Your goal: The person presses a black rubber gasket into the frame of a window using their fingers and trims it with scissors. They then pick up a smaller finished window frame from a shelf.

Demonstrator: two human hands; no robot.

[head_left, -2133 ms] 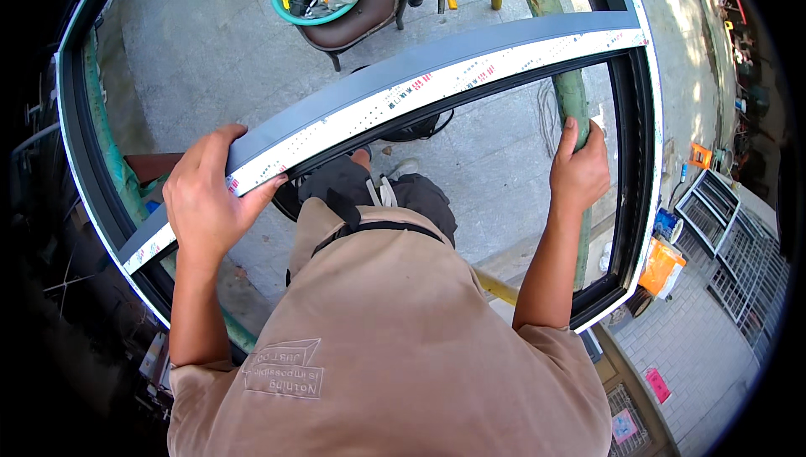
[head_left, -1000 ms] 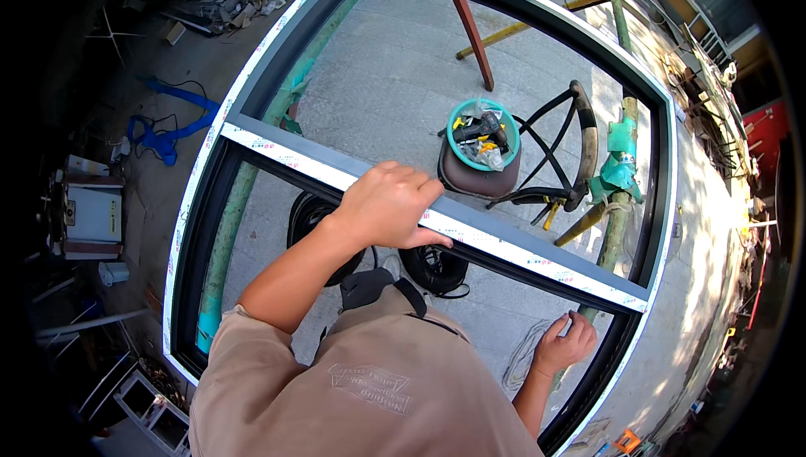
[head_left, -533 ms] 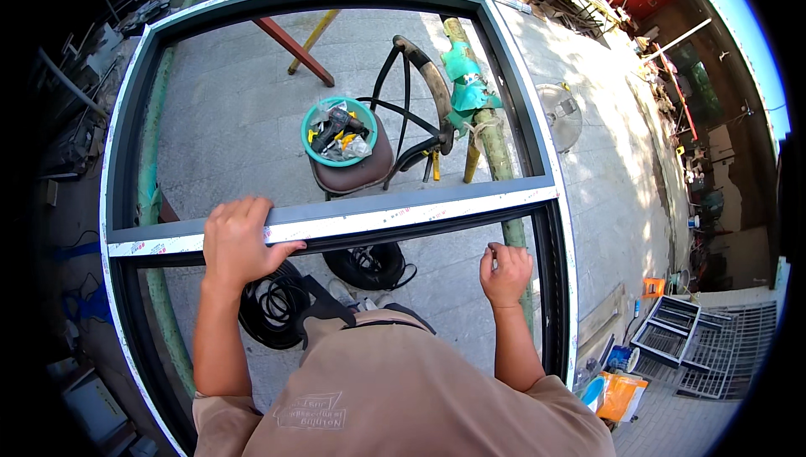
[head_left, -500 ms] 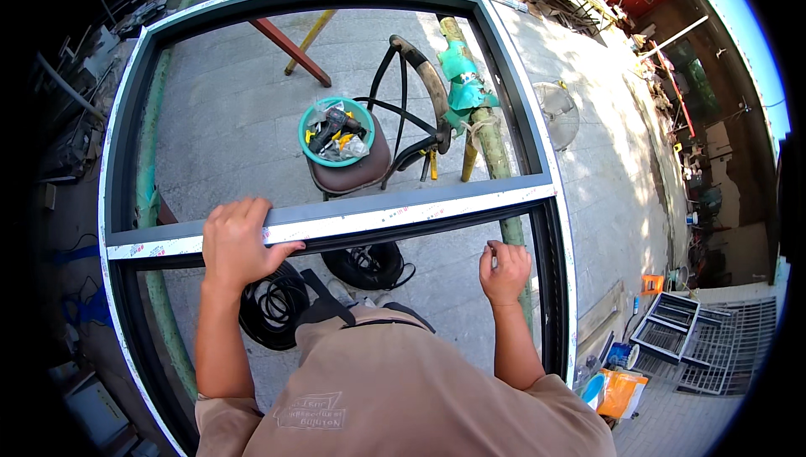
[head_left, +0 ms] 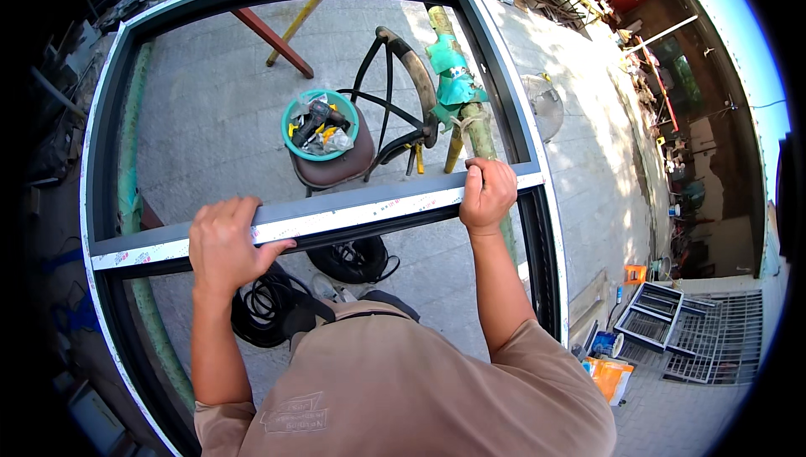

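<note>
A large dark-grey metal window frame (head_left: 88, 154) with white protective film lies across green pipes and surrounds my body. Its crossbar (head_left: 361, 212) runs in front of me from left to right. My left hand (head_left: 223, 243) is wrapped over the crossbar's left part, thumb stretched along the near side. Near the bar's right end, my right hand (head_left: 489, 196) is closed over it with curled fingers. The undersides of both hands are hidden.
Through the far opening show a chair (head_left: 411, 62) and a turquoise basin (head_left: 356, 121) holding a drill (head_left: 312, 121) and small bags. Black coiled strips (head_left: 348, 260) lie near my feet. Green pipes (head_left: 480, 133) run underneath. A fan (head_left: 544, 108), smaller frames (head_left: 651, 314) and a grating (head_left: 726, 339) are at the right.
My right hand has moved up and slightly left from the near opening onto the crossbar. My left hand keeps its hold. The whole view has shifted slightly.
</note>
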